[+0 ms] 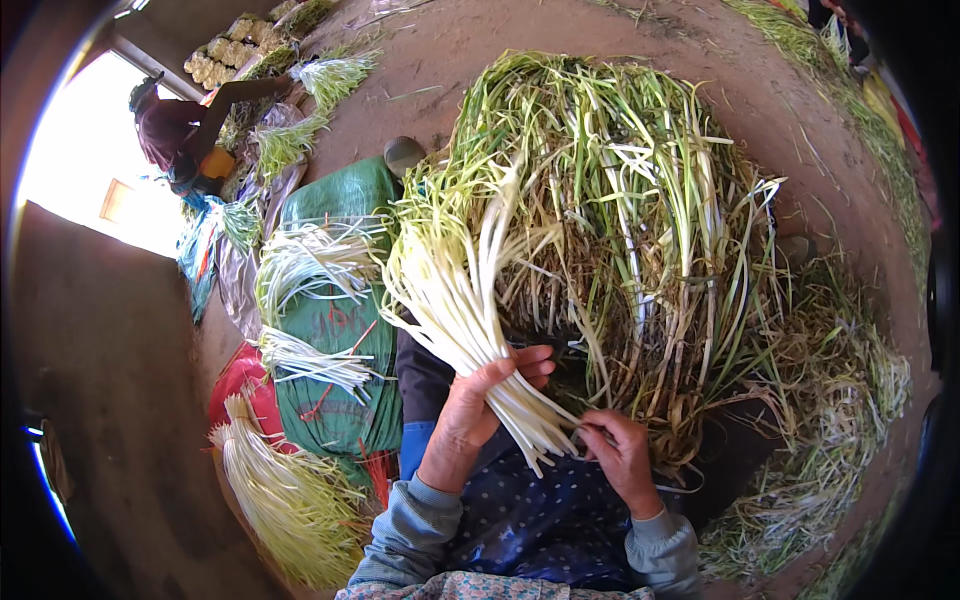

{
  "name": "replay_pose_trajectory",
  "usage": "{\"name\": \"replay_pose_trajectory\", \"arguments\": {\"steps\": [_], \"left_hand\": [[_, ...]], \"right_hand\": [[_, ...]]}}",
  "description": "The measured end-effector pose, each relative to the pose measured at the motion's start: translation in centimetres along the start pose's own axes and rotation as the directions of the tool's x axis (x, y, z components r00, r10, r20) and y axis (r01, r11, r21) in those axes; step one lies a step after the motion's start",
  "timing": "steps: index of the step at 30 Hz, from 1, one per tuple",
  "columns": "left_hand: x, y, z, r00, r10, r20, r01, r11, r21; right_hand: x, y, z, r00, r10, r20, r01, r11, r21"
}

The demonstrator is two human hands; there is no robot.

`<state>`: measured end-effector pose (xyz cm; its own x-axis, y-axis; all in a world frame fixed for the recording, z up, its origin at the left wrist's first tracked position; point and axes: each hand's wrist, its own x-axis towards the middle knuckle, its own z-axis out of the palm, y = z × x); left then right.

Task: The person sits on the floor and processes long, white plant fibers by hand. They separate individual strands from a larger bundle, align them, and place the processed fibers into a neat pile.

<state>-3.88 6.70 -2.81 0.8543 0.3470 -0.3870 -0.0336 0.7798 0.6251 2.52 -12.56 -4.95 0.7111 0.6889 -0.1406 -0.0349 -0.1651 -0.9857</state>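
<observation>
My left hand is wrapped around a bundle of long white stems, which look like garlic shoots. Their yellow-green tips fan out up and away from me. At the cut ends, my right hand pinches the end of one stem between thumb and fingers. Beyond the bundle lies a large heap of leafy stalks, green on top with brown, dry leaves lower down. A dark blue dotted apron covers my lap beneath both hands.
To the left, a green woven sack carries two smaller bunches of white stems. A thick pale bundle lies by a red sack. Stripped leaves pile up at right. A person sits near the bright doorway.
</observation>
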Motion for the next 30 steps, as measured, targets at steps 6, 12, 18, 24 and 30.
{"name": "replay_pose_trajectory", "arguments": {"steps": [6, 12, 18, 24, 30], "left_hand": [[-0.3, -1.6, 0.5, 0.998, -0.057, 0.033, 0.058, 0.997, -0.044], [-0.2, -0.7, 0.6, 0.997, 0.025, 0.078, -0.017, 0.995, -0.101], [0.0, 0.7, 0.1, 0.969, 0.092, 0.227, -0.036, 0.97, -0.24], [-1.1, 1.2, 1.2, 0.994, 0.053, 0.096, -0.033, 0.979, -0.203], [-4.0, 0.2, -2.2, 0.975, -0.213, 0.058, 0.214, 0.977, -0.01]], "right_hand": [[0.2, -0.5, 0.5, 0.983, -0.172, -0.059, 0.165, 0.98, -0.112], [-1.5, -0.6, -0.7, 0.988, 0.139, 0.064, -0.15, 0.955, 0.257], [-2.8, -0.9, -2.9, 0.969, 0.245, 0.027, -0.23, 0.857, 0.461], [-1.2, -0.1, -3.7, 0.974, 0.221, -0.052, -0.205, 0.955, 0.213], [2.6, 1.4, -1.2, 0.945, -0.271, -0.182, 0.153, 0.86, -0.487]]}}
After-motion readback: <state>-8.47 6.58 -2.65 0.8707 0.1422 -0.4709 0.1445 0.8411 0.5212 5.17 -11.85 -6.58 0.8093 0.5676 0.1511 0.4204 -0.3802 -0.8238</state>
